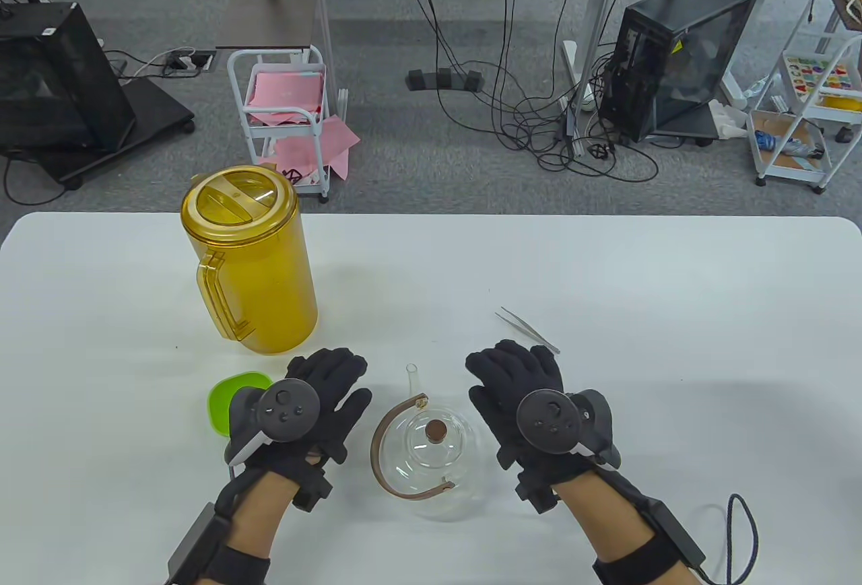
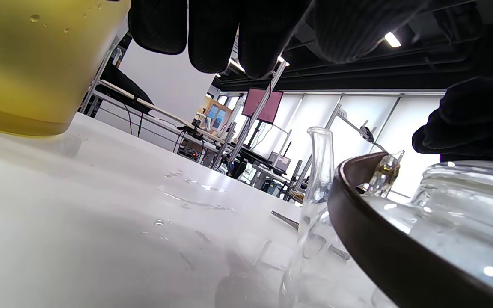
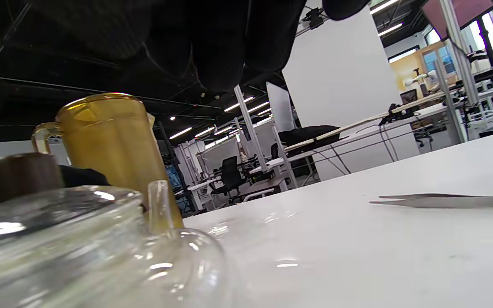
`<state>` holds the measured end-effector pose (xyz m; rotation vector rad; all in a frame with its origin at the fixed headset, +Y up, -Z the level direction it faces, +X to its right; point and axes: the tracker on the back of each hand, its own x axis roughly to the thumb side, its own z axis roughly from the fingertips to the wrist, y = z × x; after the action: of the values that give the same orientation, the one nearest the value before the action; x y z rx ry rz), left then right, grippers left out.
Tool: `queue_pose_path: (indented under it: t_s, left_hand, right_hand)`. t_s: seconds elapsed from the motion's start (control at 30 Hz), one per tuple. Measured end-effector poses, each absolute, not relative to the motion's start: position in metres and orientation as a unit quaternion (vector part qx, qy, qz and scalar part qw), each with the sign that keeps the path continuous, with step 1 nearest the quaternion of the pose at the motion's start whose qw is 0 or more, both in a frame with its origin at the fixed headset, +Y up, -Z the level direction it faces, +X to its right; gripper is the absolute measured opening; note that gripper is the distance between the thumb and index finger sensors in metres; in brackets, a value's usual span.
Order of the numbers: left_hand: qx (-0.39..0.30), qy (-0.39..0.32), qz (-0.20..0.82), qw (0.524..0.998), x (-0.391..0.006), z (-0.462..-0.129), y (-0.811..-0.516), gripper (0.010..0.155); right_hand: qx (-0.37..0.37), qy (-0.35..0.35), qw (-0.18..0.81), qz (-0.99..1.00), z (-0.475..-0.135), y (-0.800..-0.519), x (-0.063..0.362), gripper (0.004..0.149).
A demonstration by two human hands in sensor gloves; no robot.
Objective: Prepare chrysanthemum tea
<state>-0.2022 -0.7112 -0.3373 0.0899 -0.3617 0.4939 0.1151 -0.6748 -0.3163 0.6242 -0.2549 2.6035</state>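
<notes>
**Hands flank the teapot before the first move**

A clear glass teapot [image 1: 434, 457] with a brown curved handle and a small brown cork knob on its lid [image 1: 436, 431] stands near the front edge of the white table [image 1: 606, 275], roughly midway along it. Its thin glass spout points toward the far edge. The lid is still seated and the pot looks empty, so the task appears to be at its very start.

The left hand [image 1: 316, 403] in its black sensor glove hovers just beside the pot on its left; the fingers are relaxed and loosely spread, gripping nothing. The right hand [image 1: 522, 393] sits just beside the pot on the other side, fingers likewise loose and empty. Neither hand clearly touches the glass.

A tall amber translucent plastic pitcher [image 1: 252, 262] with a matching lid stands toward the far-left part of the table. A small lime-green dish [image 1: 229, 396] lies by the left hand, partly hidden by it; whether it holds the flowers cannot be told. Slim metal tweezers [image 1: 528, 329] lie just beyond the right hand's fingertips.

The next move probably calls for lifting the lid by its cork knob, a light pinch straight up while the other hand steadies the pot. Then the tweezers could carry flowers in, before the pitcher pours.
</notes>
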Motion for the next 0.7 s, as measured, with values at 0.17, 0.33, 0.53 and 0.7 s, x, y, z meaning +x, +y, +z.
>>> queue_pose_path:
  t_s: [0.17, 0.33, 0.53, 0.7]
  left_hand:
    - [0.037, -0.181, 0.236, 0.954, -0.2, -0.337, -0.714, 0.06]
    - [0.037, -0.181, 0.237, 0.954, -0.2, -0.336, -0.714, 0.06]
    - [0.035, -0.175, 0.241, 0.954, -0.203, -0.337, -0.715, 0.06]
    - [0.031, -0.176, 0.239, 0.954, -0.201, -0.337, -0.716, 0.06]
  right_hand:
    - [0.262, -0.088, 0.214, 0.937, -0.305, -0.677, 0.098, 0.049]
    - [0.293, -0.075, 0.203, 0.931, -0.297, -0.678, 0.083, 0.051]
    - [0.315, -0.085, 0.138, 0.935, -0.286, -0.685, 0.069, 0.052]
    - [0.315, -0.084, 0.142, 0.935, -0.285, -0.685, 0.066, 0.053]
